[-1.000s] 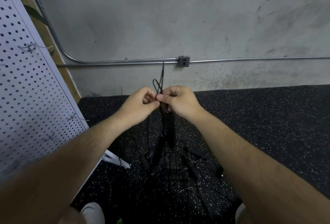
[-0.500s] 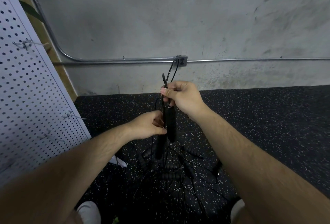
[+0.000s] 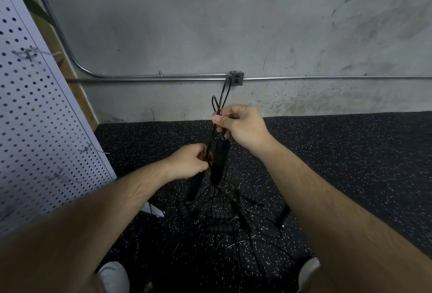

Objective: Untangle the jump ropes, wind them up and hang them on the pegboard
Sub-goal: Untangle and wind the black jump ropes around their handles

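Observation:
I hold one black jump rope (image 3: 219,159) upright in front of me. My right hand (image 3: 240,124) pinches its folded cord, and thin loops (image 3: 222,96) stick up above my fingers. Two black handles hang below that hand. My left hand (image 3: 190,164) grips the cord and the left handle lower down. A tangled pile of black jump ropes (image 3: 224,218) with ribbed handles lies on the floor under my hands. The white pegboard (image 3: 35,129) stands at the left with bare metal hooks (image 3: 93,149).
A concrete wall with a metal conduit (image 3: 152,77) and an outlet box (image 3: 236,78) runs behind. The floor is black speckled rubber (image 3: 350,164). The pegboard's foot (image 3: 154,211) juts out near the pile. My shoes (image 3: 114,277) show at the bottom edge.
My hands were together at the top of the rope. My left hand has slid down to the handles while my right hand rose a little, and the loops now stand taller.

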